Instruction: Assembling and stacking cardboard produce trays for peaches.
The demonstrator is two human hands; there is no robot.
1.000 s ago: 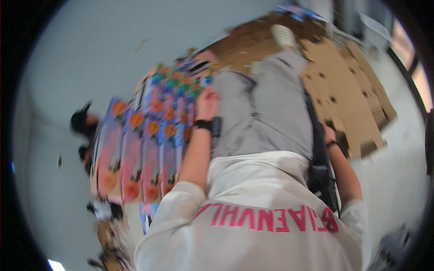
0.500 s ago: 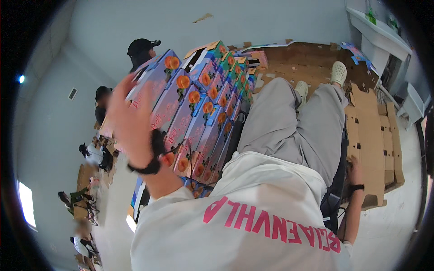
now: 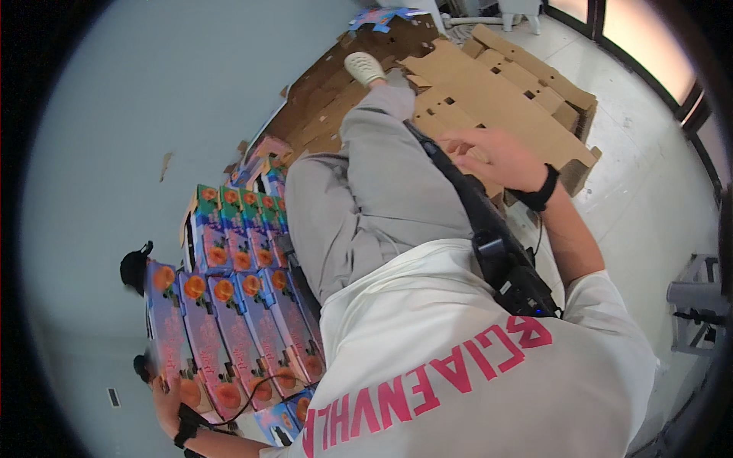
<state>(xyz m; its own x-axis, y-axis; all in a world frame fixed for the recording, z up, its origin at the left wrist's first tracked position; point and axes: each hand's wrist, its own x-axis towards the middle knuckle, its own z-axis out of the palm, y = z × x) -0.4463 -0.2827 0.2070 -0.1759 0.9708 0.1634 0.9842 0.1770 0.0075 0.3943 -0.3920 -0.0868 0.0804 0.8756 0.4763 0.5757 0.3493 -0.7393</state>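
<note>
My left hand, with a black wristband and a cable at its wrist, lies against the near end of the leftmost fruit carton in the stack. Its fingers look extended along the carton, though some are hidden. The carton is tall, pink and blue, printed with orange fruit. Over my right thigh's outer side, my right hand hovers by a long black bar, fingers loosely bent and apart, nothing visible in them. Whether it touches the bar I cannot tell. A black device with a small blue light sits beside my hip.
Flattened brown cardboard lies ahead on the right, and more brown cardboard stands along the wall. Behind the cartons a person's black cap shows. A grey stand is on the pale floor at far right.
My view has swung right, so the cartons sit lower left. My left hand has come down from above the cartons to one carton's end. My right hand has moved forward along my thigh.
</note>
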